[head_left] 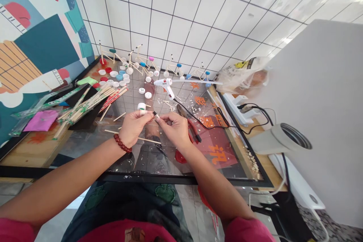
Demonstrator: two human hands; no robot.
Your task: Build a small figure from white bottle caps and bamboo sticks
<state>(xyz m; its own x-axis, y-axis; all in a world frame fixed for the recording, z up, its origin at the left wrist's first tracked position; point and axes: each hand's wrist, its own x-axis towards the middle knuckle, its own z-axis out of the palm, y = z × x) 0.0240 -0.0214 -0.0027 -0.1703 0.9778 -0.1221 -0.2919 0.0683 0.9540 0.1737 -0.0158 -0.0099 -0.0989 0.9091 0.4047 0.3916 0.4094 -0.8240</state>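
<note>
My left hand (133,125) and my right hand (174,128) meet over the glass table top (159,159). The left, with a red bead bracelet on its wrist, pinches a white bottle cap (142,112) and the end of a thin wooden stick (151,113). My right hand's fingers are closed in a pinch on the other end of that short stick. A longer stick (147,140) lies on the glass under my hands. A white glue gun (166,84) stands just behind them, its black cord running right.
Bundles of wrapped chopsticks (85,104) lie at left beside pink paper (42,120). Loose bottle caps (116,75) and several stick-and-cap models (141,64) sit at the back. Red pliers (193,130) lie by my right hand. A power strip (241,107) and plastic bag (246,73) are at right.
</note>
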